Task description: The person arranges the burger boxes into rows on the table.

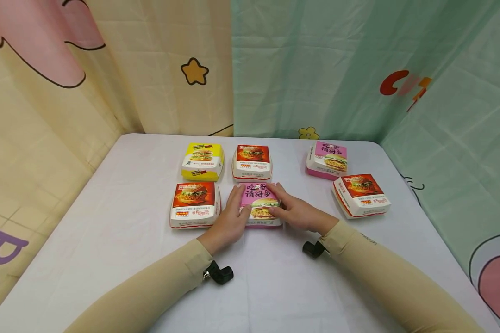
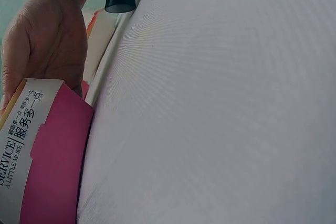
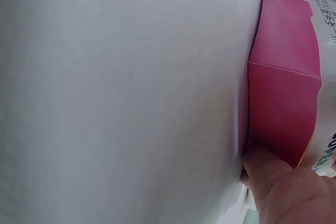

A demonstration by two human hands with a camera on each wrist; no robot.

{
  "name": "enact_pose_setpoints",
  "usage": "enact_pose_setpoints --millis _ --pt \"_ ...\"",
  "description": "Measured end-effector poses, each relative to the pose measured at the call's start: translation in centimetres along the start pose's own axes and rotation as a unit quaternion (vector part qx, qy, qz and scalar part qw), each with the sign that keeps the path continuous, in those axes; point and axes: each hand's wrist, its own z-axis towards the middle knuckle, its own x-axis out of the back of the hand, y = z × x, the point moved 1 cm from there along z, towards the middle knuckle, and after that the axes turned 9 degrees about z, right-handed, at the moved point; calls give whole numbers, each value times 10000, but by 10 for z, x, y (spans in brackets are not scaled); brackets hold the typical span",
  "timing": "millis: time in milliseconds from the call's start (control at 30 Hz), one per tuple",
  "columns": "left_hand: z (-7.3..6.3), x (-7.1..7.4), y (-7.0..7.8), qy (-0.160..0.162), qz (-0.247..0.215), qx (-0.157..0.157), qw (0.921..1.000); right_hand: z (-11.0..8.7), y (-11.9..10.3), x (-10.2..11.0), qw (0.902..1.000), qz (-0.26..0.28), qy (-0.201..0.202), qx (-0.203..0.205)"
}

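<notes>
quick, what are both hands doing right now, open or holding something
Left hand: holding the left side of the pink burger box.
Right hand: holding the right side of the same box.

This is a curtained-off space, home or studio being unclear: cream cartoon cloth [image 1: 162, 92] hangs left and far, pale green cloth [image 1: 300, 69] far and right, close around a white-covered worktop [image 1: 108, 222].

Cream curtain [image 1: 158, 97]: left and back, orange star [image 1: 195, 71], pink shape [image 1: 41, 41]
Green curtain [image 1: 308, 69]: back and right, yellow flower [image 1: 308, 133]
Tabletop [image 1: 116, 199]: white, rounded far corners
</notes>
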Motion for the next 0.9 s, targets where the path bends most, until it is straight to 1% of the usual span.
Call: enact_pose_setpoints --millis 267,600,900 --pt "0 -1 -1 45 5 -55 10000 0 1 0 9999 -101 -16 46" --pt "0 -2 -2 5 -41 -76 10000 0 1 0 9999 -92 -67 31" --pt "0 -3 -1 100 1 -124 9999 0 1 -1 10000 -81 -39 25"
